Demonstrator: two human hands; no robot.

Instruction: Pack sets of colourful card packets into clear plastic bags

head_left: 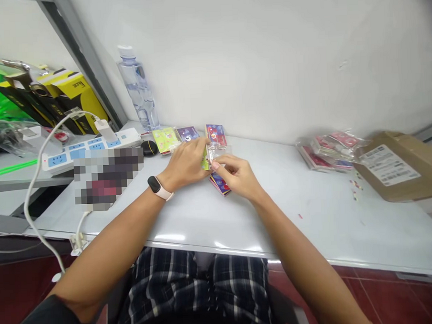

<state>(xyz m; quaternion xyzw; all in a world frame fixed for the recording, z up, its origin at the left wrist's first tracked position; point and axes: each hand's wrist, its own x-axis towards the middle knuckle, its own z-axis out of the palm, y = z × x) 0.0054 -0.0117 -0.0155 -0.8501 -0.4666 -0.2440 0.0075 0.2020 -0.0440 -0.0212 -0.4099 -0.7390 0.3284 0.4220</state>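
Observation:
My left hand (190, 164), with a banded watch on its wrist, is closed on a clear plastic bag (215, 151) near the middle of the table. A green card shows beside its fingertips. My right hand (238, 175) pinches the near side of the same bag. Under and beside the right fingers lies a stack of blue and red cards (221, 184). Behind the hands are a green card pack (165, 139), a blue card pack (188, 133) and a red and blue card pack (215, 134).
A water bottle (138, 89) stands against the wall. To the left are a power strip (90, 151), a white cable and a black round object (149, 148). Bagged red cards (326, 150) and a cardboard box (404, 165) sit at the right, with small scraps nearby.

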